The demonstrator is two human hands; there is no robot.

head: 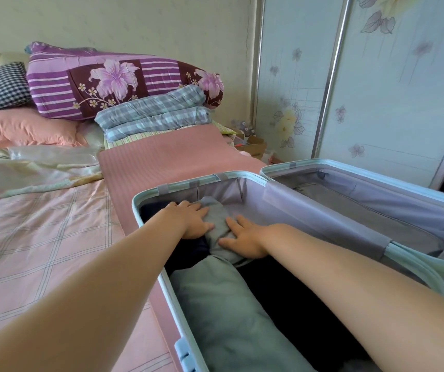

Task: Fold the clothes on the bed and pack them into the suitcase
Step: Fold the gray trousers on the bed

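With fingers straight, my left hand (194,220) and right hand (245,238) press the grey garment (215,214) down at the suitcase's (148,237) 12 o'clock end; I judge it soft, light and limp, best gripped by its folded edges.

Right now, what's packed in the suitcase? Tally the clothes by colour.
Grey piece: 1, pressed under the left hand and right hand.
Green piece: 1.
Dark clothes: 1 at least; pieces can't be told apart.
Total: 3 at least, all in one half of the suitcase.
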